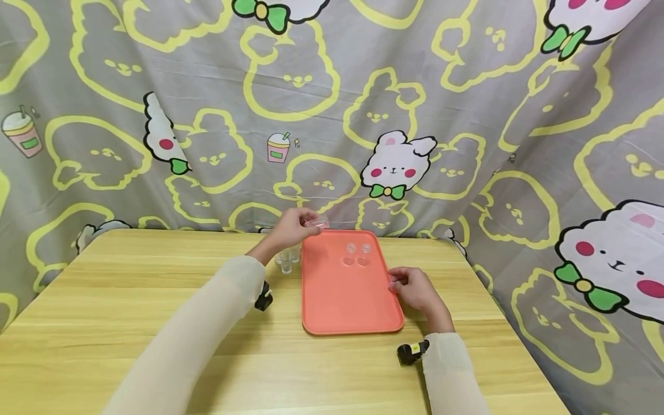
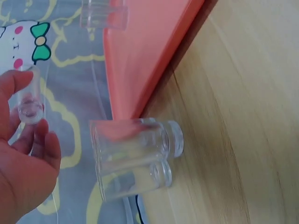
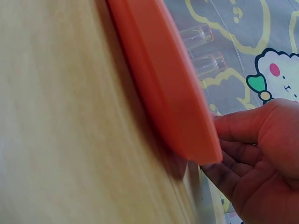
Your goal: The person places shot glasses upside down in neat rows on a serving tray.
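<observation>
My left hand (image 1: 291, 229) pinches a small clear glass (image 2: 31, 105) between thumb and fingers, up beyond the far left corner of an orange tray (image 1: 344, 305). The glass lies sideways in the fingers, its thick base turned away from the thumb. At the tray's right side my right hand (image 1: 417, 288) grips the rim, thumb on one face and fingers on the other. Two clear glasses (image 3: 208, 63) stand side by side on the far right part of the tray, thick bases up. Left of the tray, upright clear glasses (image 2: 133, 149) stand close together, partly behind my left wrist in the head view.
The tray lies on a light wood table (image 1: 145, 323), its far end close to the table's back edge. A patterned grey curtain (image 1: 311, 115) hangs right behind the table and along the right. Small black cameras (image 1: 412, 353) sit on both wrists.
</observation>
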